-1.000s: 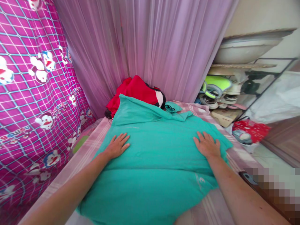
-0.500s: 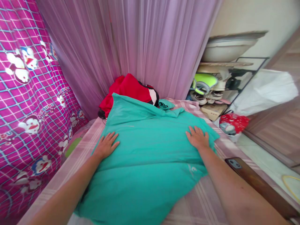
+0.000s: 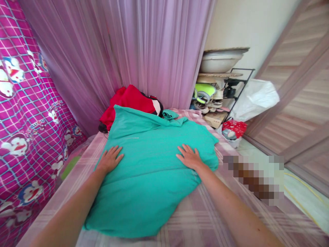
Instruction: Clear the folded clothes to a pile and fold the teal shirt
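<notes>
Your left hand (image 3: 109, 159) and right hand (image 3: 189, 157) lie flat and open on the green shirt (image 3: 151, 161), well apart. The shirt is spread on the bed (image 3: 205, 219), its far edge touching the red clothes (image 3: 125, 101). Bare bed lies near your right arm.

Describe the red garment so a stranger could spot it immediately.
Start at the pale purple curtain and look to its foot, at the far end of the pink checked bedsheet. The crumpled red garment lies there, just behind the spread teal shirt; it is the only red cloth on the bed.
</notes>
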The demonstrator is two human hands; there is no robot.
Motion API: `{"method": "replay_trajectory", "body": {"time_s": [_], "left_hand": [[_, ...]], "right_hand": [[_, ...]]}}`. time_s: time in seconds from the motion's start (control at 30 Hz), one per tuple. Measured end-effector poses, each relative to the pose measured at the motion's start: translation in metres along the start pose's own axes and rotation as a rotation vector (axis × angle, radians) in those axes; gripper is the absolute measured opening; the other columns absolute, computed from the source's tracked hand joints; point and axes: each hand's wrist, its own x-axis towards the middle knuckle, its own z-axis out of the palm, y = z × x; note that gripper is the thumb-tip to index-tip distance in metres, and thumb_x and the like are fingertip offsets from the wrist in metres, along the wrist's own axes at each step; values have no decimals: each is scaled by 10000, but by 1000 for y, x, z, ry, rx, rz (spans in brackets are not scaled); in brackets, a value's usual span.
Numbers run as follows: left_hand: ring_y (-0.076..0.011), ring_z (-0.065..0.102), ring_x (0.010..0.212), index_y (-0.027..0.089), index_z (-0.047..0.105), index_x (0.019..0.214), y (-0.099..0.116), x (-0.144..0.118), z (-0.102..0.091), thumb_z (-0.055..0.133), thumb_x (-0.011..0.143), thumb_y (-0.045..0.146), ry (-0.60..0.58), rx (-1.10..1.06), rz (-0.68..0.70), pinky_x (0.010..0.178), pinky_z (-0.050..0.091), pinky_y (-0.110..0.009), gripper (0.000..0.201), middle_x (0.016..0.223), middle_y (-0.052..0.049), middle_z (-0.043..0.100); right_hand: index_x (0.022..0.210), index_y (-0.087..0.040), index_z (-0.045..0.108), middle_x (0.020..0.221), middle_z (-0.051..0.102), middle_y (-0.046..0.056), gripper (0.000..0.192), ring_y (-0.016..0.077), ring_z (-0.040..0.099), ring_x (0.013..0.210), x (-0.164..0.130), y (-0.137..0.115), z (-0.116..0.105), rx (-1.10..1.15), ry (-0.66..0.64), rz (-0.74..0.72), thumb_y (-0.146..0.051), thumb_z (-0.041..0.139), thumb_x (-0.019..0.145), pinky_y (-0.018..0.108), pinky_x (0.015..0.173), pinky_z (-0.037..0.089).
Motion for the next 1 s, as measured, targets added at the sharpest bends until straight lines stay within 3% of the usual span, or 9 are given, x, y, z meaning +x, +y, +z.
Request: {"method": "replay_trajectory", "body": {"time_s": [0.1, 0.2, 0.37, 0.5, 0.63, 0.8, 1.0], "left_hand": [[-276, 285, 1476, 243, 365, 1521, -1, 2, 3, 278, 966, 505, 29, 7, 15, 1176, 250, -508, 620, 1595, -71, 338], [-295, 295, 1470, 225, 365, 1521, -2, 2, 5, 288, 960, 485, 35, 10, 12, 1167, 268, -523, 623, 1590, -86, 344], [-309, 351, 1442, 213, 405, 1495, -16, -9, 9, 323, 946, 487, 24, -14, 64, 1139, 324, -524, 619, 1571, -114, 377], [-247, 401, 1417, 192, 467, 1449, -42, -36, 15, 302, 926, 551, 91, -85, 128, 1169, 322, -424, 656, 1534, -101, 445], [-217, 479, 1357, 157, 524, 1396, -56, -69, 13, 234, 926, 530, 158, -146, -44, 1154, 359, -371, 666, 1458, -82, 542], [-244, 550, 1278, 178, 647, 1238, -47, -95, 0, 254, 933, 429, 219, -74, -272, 1088, 417, -389, 557, 1336, -95, 643], [-229, 583, 1234, 168, 672, 1219, -38, -102, -10, 322, 921, 415, 233, -118, -285, 1064, 423, -333, 522, 1321, -84, 656]], "right_hand": [[1551, -290, 288, 1637, 228, 70, 620, 256, 194, 1494, -1, 54, 4, -54, 83, 174, -551, 189, 997, 578, 1171, 155], [1535, -283, 323, 1621, 275, 70, 599, 242, 234, 1479, -4, 75, 9, -83, 166, 195, -532, 195, 1005, 551, 1165, 199], [1515, -259, 367, 1604, 315, 80, 578, 242, 269, 1462, -8, 68, 9, -79, 214, 177, -507, 222, 1013, 537, 1159, 225], [1514, -261, 367, 1598, 326, 80, 572, 237, 278, 1457, -8, 69, 9, -88, 210, 189, -500, 223, 1014, 522, 1159, 233], [1510, -267, 371, 1584, 350, 85, 550, 241, 304, 1444, -12, 74, 15, -115, 194, 185, -461, 227, 1015, 516, 1147, 266], [1471, -260, 432, 1544, 419, 83, 516, 249, 362, 1413, -29, 79, 29, -161, 271, 159, -415, 255, 1012, 513, 1131, 298], [1385, -213, 542, 1474, 514, 90, 492, 243, 436, 1365, -54, 78, 35, -152, 395, 155, -347, 262, 1003, 472, 1107, 351]]}}
